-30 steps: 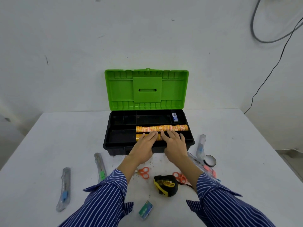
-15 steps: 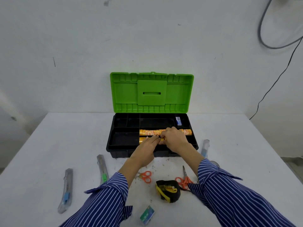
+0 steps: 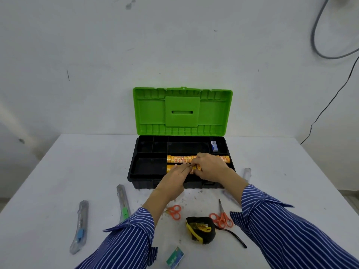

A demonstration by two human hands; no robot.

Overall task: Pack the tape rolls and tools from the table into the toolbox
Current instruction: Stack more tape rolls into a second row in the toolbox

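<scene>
The black toolbox (image 3: 134, 171) stands open with its green lid (image 3: 182, 111) upright. In its right half lie two rows of orange tape rolls: a back row (image 3: 180, 158) and a front row (image 3: 171, 167), mostly hidden by my hands. My left hand (image 3: 174, 176) reaches in with straight fingers touching the front row. My right hand (image 3: 210, 167) curls its fingers round rolls of the front row, fingertips meeting the left hand's. A small blue-white box (image 3: 214, 146) sits in the back right compartment.
On the table (image 3: 77, 162) in front of the box lie two utility knives (image 3: 81, 226) (image 3: 123, 202), two orange scissors (image 3: 174, 211) (image 3: 222, 216), a black-yellow tape measure (image 3: 201, 229) and a small green box (image 3: 174, 257). A clear-packed tool (image 3: 247, 173) lies right of the toolbox.
My right hand went from lying flat on the rolls to curling round the front row from the right. My left hand stayed at the front row with straight fingers.
</scene>
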